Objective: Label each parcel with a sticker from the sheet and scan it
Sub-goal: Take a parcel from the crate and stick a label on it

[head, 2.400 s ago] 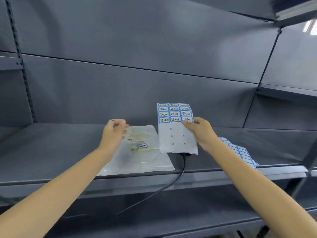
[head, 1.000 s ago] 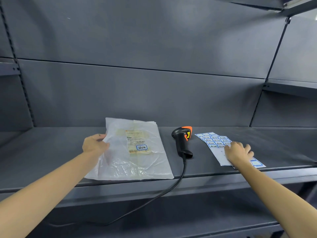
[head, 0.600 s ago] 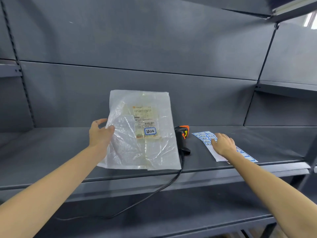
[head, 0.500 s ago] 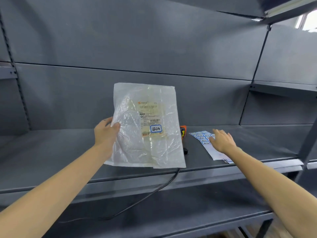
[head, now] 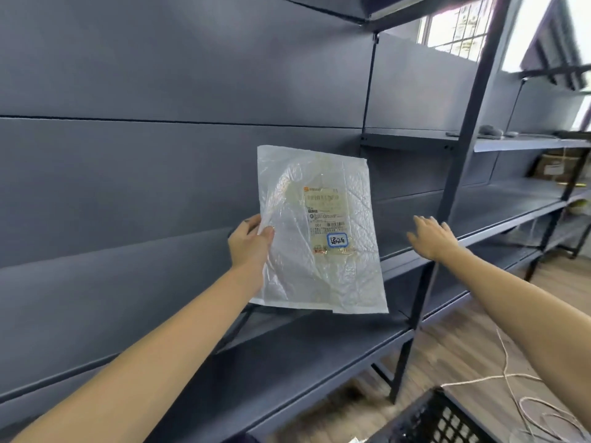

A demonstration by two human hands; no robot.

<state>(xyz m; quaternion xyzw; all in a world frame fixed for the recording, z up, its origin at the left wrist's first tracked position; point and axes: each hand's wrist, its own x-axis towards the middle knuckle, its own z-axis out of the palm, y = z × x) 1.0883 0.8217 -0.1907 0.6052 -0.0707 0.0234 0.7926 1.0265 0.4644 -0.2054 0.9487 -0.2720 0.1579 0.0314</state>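
The left hand is gripping the left edge of the parcel, thumb on the front and fingers behind, and is holding this clear plastic bag upright in the air, in front of the grey shelf unit. The right hand is hanging free to the right of the parcel, fingers spread and nearly straight, and it is grasping nothing and touching nothing. A small blue-framed sticker is sitting on the front of the parcel, just under the printed shipping label, so the labelling of this parcel is looking finished. The scanning is, in my judgement, still waiting, because no scanner and no sticker sheet are showing in the view. Further out, a dark crate is standing near on the floor at the lower right, with a loose white cord lying beside it.
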